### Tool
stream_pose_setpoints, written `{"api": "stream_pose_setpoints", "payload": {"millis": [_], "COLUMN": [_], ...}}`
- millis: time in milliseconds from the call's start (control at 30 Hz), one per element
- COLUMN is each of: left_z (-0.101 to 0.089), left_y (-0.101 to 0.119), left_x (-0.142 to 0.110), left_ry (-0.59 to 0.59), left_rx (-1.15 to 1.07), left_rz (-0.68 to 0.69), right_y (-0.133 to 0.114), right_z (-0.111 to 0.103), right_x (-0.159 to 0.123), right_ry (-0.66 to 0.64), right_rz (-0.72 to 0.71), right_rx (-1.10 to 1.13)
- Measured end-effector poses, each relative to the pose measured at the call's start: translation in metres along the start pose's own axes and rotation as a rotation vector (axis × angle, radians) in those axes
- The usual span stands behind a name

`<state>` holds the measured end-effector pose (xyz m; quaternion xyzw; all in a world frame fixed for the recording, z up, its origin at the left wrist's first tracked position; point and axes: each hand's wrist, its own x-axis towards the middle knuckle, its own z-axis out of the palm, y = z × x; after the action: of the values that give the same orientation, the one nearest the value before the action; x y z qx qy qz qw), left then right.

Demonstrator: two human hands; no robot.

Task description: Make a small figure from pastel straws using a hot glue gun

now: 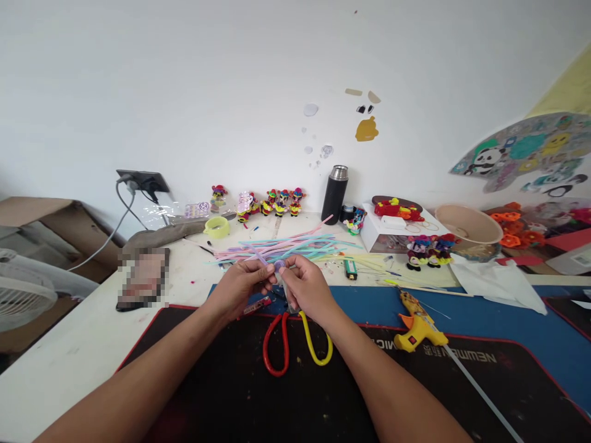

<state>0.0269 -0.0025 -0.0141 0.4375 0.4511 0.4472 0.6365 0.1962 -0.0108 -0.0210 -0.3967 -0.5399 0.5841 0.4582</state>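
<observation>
A light purple pipe cleaner [261,253] is pinched between both hands, with a small curled part of it between the fingertips. My left hand [244,282] closes on its straight length. My right hand [305,284] grips the curled part with thumb and forefinger. Just below the hands lie scissors [276,363] with one red and one yellow handle; their blades are mostly hidden. Behind my fingers spreads a loose pile of pastel pipe cleaners [305,247] in pink, purple and turquoise.
A yellow glue gun [418,329] with a long glue stick lies right on the black mat [207,394]. Small colourful figures [281,203], a black flask [335,194] and yellow tape [217,227] stand at the back. A phone [144,278] lies left, near a white fan [28,289].
</observation>
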Motion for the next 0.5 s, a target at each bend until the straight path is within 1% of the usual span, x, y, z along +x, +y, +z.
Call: {"api": "stream_pose_setpoints", "payload": {"millis": [100, 167, 233, 267, 367, 500], "left_z": [-0.014, -0.021, -0.026, -0.028, -0.031, -0.031], "left_y": [0.013, 0.024, 0.036, 0.041, 0.051, 0.055], "left_x": [0.005, 0.007, 0.008, 0.009, 0.009, 0.009], "left_ry": [-0.087, -0.103, -0.168, -0.213, -0.274, -0.316], "left_rx": [0.181, 0.294, 0.397, 0.442, 0.504, 0.532], "left_rz": [-0.002, 0.038, 0.02, -0.012, -0.053, -0.056], "right_y": [0.0, 0.0, 0.0, 0.0, 0.0, 0.0], "right_z": [0.0, 0.0, 0.001, 0.001, 0.002, 0.002], "right_x": [-0.001, -0.002, -0.003, -0.004, -0.006, -0.007], "right_ry": [-0.033, -0.055, -0.082, -0.096, -0.126, -0.149], "right_rz": [0.02, 0.024, 0.025, 0.025, 0.029, 0.031], "right_rx": [-0.031, -0.065, -0.09, -0.096, -0.112, -0.128]}}
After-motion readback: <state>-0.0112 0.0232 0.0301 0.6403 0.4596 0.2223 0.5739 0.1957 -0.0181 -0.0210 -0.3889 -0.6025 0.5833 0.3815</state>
